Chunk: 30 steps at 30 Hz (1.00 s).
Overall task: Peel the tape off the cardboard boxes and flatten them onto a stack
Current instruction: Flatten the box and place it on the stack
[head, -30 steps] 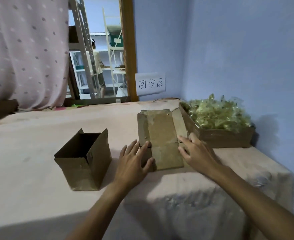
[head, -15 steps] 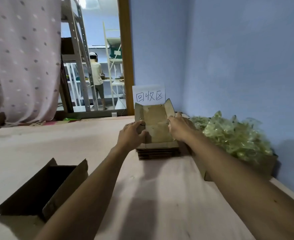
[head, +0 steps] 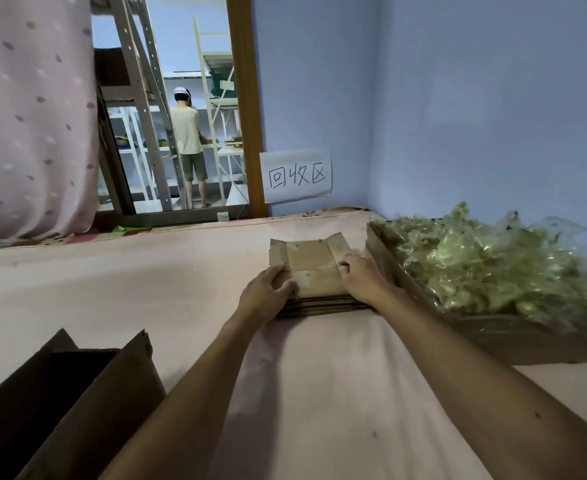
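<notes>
We are reaching both arms out across a wide table (head: 112, 289) covered in pale pink cloth, which is filling most of the view. A pink spotted curtain (head: 25, 116) is hanging at the far left, and blue walls (head: 475, 116) are closing the corner on the right. At the near left edge, an open cardboard box (head: 77, 403) is standing with its flaps up and its dark inside showing, well apart from our hands.

Along the right wall, a shallow cardboard tray (head: 510, 337) is sitting heaped with crumpled, yellowish clear tape (head: 486, 265). Just beside its left wall, a stack of flattened boxes (head: 323, 306) is lying on the cloth near the far corner.

On top of that stack we are holding a flattened box (head: 314, 268), lying flat with its side flaps spread. Our left hand (head: 266, 294) is gripping its left edge, thumb on top and fingers curled round the side. Our right hand (head: 363, 280) is gripping its right edge, fingers curled over the flap, squeezed in between the box and the tray.

Through the doorway, another person (head: 189, 143) is standing among shelves with their back to us. A handwritten paper sign (head: 297, 176) is hanging on the wall behind the stack.
</notes>
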{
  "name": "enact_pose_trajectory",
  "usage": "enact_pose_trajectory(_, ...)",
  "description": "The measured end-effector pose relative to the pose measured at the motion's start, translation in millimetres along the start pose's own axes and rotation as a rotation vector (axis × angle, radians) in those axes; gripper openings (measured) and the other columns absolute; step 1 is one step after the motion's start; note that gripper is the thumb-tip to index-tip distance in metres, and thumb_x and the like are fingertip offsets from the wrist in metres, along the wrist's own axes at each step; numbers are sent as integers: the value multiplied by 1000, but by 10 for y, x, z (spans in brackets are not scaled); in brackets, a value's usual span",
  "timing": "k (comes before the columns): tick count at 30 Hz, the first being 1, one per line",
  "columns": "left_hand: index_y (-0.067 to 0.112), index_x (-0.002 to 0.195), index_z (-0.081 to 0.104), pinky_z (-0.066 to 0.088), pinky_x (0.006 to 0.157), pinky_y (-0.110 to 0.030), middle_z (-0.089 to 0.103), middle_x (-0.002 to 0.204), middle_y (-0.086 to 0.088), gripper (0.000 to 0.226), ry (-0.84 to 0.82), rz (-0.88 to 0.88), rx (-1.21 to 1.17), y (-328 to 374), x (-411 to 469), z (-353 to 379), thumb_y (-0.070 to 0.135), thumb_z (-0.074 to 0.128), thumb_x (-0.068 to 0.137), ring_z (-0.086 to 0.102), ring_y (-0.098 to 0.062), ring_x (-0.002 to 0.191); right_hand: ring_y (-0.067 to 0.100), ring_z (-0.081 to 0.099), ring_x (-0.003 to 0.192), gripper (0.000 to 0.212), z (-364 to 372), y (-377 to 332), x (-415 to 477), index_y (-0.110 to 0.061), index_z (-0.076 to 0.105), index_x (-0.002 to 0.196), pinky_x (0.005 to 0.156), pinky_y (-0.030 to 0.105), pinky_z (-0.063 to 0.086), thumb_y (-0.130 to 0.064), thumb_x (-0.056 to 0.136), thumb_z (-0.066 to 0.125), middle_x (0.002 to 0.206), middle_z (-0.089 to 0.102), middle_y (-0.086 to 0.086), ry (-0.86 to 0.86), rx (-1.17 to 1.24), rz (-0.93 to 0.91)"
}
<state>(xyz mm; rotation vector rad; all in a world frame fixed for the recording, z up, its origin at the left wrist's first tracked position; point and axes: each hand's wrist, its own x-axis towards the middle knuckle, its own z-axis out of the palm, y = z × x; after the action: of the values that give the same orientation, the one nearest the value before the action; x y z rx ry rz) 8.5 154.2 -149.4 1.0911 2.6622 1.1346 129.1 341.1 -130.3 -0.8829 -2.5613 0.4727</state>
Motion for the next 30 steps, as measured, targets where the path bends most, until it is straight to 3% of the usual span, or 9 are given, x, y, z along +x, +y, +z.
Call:
enact_pose_trajectory(7,32,157,40,26,119,-35,19,171,-5,55,-28,-55,-19,-27,31,98,47,48,104,28,-28,153,33,43,135,40,131,45,-40,-20,64,135,114,39,32,-33,106,40,149,43,9,-36,65,4)
enact_pose_trajectory(13,37,153,42,35,115,-44,36,162,-14,54,-62,-50,143,17,30,-18,59,35,105,33,-31,150,27,13,156,57,62,33,-172,-24,34,159,126,44,12,-50,108,28,171,18,3,-169,37,19)
enact_pose_trajectory(16,29,155,40,33,116,-44,37,163,-11,53,-61,4,166,142,-101,-140,53,35,108,26,-28,154,27,5,158,60,-55,-22,-266,-22,32,160,127,47,7,-52,108,29,172,11,5,-155,27,6)
enact_pose_trajectory(23,26,160,32,30,119,-40,28,168,-10,61,26,11,91,411,-635,-469,45,48,105,26,-26,154,26,15,156,62,-506,-278,-658,-18,31,160,126,43,13,-52,108,33,170,21,6,-93,-2,-70)
enact_pose_trajectory(30,29,160,33,29,118,-35,31,167,-2,61,84,75,76,476,-1793,-755,39,54,104,29,-20,153,20,24,154,61,-986,-470,-1522,-18,33,160,122,35,17,-50,108,34,166,31,3,-61,-3,-154)
